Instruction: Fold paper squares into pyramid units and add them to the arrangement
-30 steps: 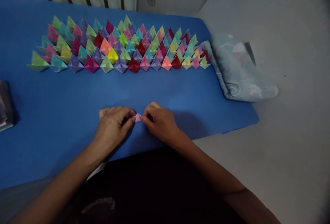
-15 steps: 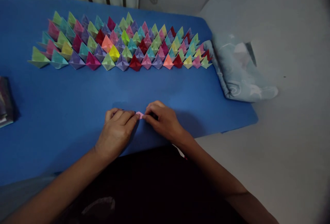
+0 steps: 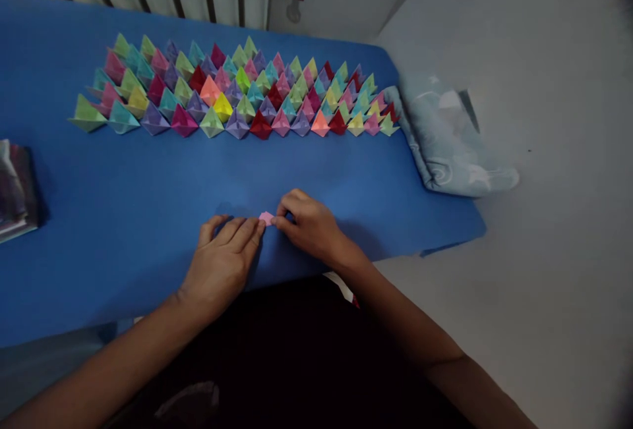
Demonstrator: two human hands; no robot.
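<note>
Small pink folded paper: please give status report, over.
Left hand, right hand: fingertips on small pink folded paper, opposite edges. Multicoloured folded-paper shapes: in rows beyond, apart from hands.

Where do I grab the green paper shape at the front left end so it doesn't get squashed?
Pinch the tall point of the green paper shape lightly, coming from above. That point sticks up thin and free, while the teal paper shape crowds its right side, so reaching from there would probably bump it.
</note>
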